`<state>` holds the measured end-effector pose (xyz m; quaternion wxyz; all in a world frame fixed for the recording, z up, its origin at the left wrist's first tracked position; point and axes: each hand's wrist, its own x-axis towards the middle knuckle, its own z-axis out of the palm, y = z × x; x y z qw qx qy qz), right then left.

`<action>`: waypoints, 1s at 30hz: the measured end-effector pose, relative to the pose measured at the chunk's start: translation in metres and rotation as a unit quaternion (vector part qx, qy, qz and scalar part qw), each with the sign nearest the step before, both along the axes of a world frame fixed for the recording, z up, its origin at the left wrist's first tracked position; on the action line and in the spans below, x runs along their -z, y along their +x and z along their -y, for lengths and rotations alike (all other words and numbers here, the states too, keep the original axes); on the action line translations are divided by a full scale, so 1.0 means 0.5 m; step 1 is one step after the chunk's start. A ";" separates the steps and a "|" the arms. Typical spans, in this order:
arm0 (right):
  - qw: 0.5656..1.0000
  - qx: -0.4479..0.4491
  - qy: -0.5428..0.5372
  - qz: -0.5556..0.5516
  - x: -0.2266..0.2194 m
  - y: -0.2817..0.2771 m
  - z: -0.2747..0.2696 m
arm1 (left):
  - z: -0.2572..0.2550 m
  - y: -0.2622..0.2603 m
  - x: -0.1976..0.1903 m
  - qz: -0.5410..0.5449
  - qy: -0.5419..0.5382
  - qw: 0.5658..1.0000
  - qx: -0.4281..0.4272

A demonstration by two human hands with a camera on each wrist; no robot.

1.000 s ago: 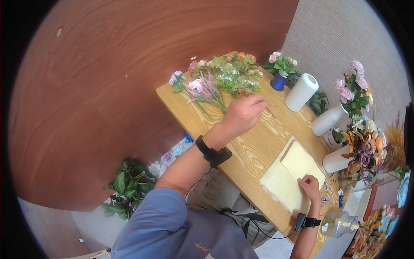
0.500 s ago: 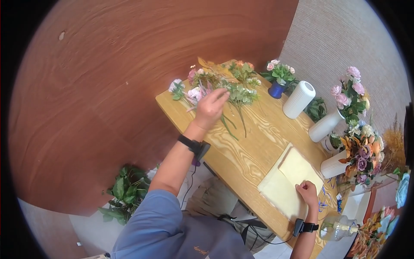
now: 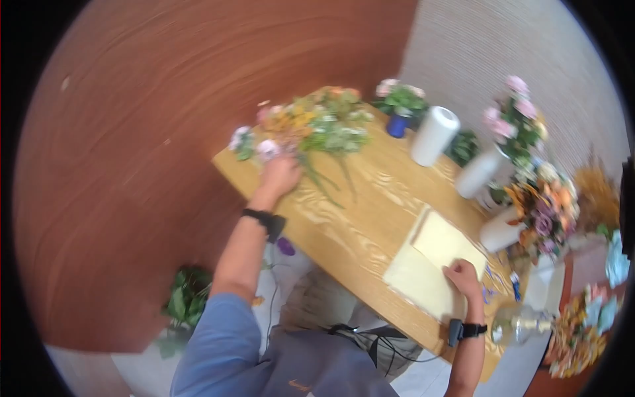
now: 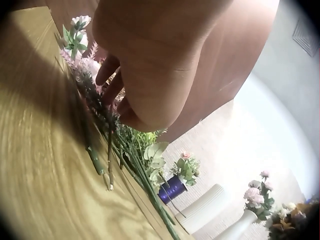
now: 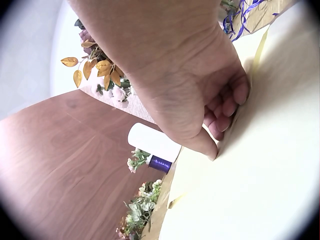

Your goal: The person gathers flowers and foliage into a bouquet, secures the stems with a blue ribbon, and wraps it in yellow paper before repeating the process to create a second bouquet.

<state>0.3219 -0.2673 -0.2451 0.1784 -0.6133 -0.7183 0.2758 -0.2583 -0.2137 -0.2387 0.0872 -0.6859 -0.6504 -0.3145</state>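
In the head view my left hand (image 3: 280,175) is low over the flowers at the table's far left corner, beside a pale pink bloom (image 3: 268,149). The left wrist view has its bent fingers among green stems (image 4: 145,182) and pink sprigs; whether they grip a stem is hidden. A brown-tipped stem (image 4: 110,170) runs down from under them. My right hand (image 3: 464,276) rests on the cream sheets (image 3: 418,276), at the edge of the smaller upper one. Its fingers are loosely curled, with the thumb tip touching the sheet in the right wrist view.
A white ribbed vase (image 3: 435,135) and blue ribbon spool (image 3: 397,126) stand along the far side. Two flower-filled white vases (image 3: 481,172) (image 3: 501,229) lean rightward in view. Blue ribbon bits (image 3: 489,286) and a glass vase (image 3: 512,325) are beyond my right hand.
My left hand has moved left and down to the pink flowers. The orange-leaved sprig seen beyond it half a second ago now lies among the other flowers. My right hand has stayed on the sheets.
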 end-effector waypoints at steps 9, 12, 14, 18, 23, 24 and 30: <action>0.999 0.038 -0.029 -0.020 -0.041 -0.027 0.013 | -0.012 0.121 -0.155 0.013 0.075 0.996 0.044; 0.999 0.024 -0.039 -0.010 -0.040 -0.023 0.009 | -0.065 0.210 -0.206 0.037 0.074 0.990 0.116; 0.999 0.005 -0.044 0.002 -0.048 -0.023 0.003 | -0.110 0.294 -0.244 0.070 0.050 0.981 0.176; 0.999 -0.015 -0.044 0.016 -0.042 -0.015 -0.004 | -0.212 0.499 -0.303 0.202 -0.102 0.936 0.268; 0.998 -0.015 -0.060 0.027 -0.053 -0.016 -0.007 | -0.371 0.705 -0.288 0.238 -0.187 0.887 0.348; 0.997 -0.017 -0.065 0.034 -0.054 -0.016 -0.002 | -0.401 0.739 -0.270 0.271 -0.195 0.880 0.339; 0.997 -0.004 -0.078 0.030 -0.068 -0.021 0.003 | -0.502 0.843 -0.246 0.419 -0.251 0.779 0.394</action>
